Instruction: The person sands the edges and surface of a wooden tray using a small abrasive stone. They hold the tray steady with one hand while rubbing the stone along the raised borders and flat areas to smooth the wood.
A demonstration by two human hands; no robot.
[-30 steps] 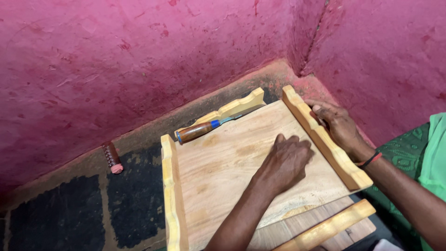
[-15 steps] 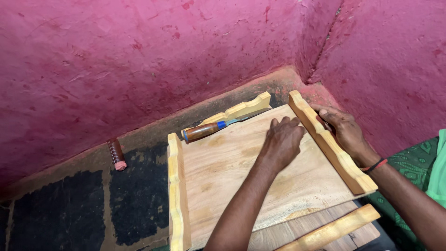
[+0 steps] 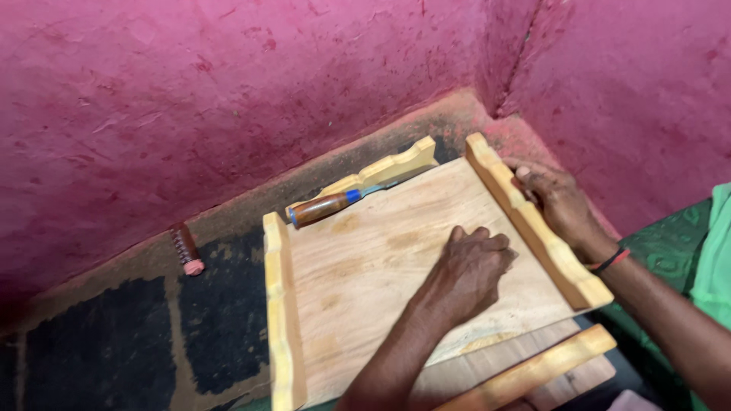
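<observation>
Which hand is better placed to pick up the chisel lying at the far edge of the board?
Probably the left hand: it rests flat on the wooden board, free, nearer the chisel. The right hand grips the right side rail, farther from the handle.

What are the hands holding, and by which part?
The right hand grips the right side rail near its far end; the left hand rests on the wooden board.

Rough pink walls [image 3: 228, 99], corner; dark floor [image 3: 99, 350].
</observation>
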